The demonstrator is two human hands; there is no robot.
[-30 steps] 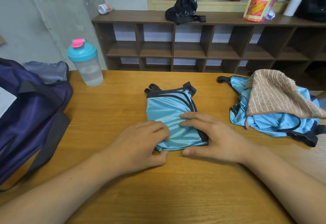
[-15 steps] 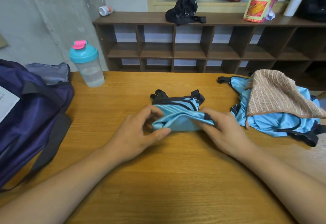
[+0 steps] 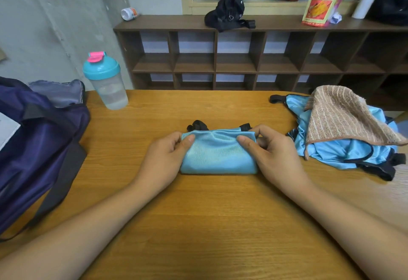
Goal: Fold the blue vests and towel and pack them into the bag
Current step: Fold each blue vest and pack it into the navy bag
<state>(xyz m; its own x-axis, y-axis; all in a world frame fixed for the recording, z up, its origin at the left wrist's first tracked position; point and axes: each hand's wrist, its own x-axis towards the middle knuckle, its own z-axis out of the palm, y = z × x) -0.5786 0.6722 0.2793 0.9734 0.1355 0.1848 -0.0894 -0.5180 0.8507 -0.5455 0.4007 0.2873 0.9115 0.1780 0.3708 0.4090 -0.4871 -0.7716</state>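
Head view: your left hand (image 3: 164, 158) and right hand (image 3: 273, 156) each have the grip clamped on the folded blue vest (image 3: 217, 156) on the surface (image 3: 209, 224). Second vest (image 3: 344, 151) and towel (image 3: 344, 116) lie unfolded; bag (image 3: 37, 143) packing appears pending.

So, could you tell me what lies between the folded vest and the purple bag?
Head view: only the left hand gripping the folded vest, then bare table to the purple bag.

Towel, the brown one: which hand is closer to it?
Right. The right hand pinches the folded vest at the end nearer the towel. The left hand pinches the other end, so the vest lies between it and the towel.
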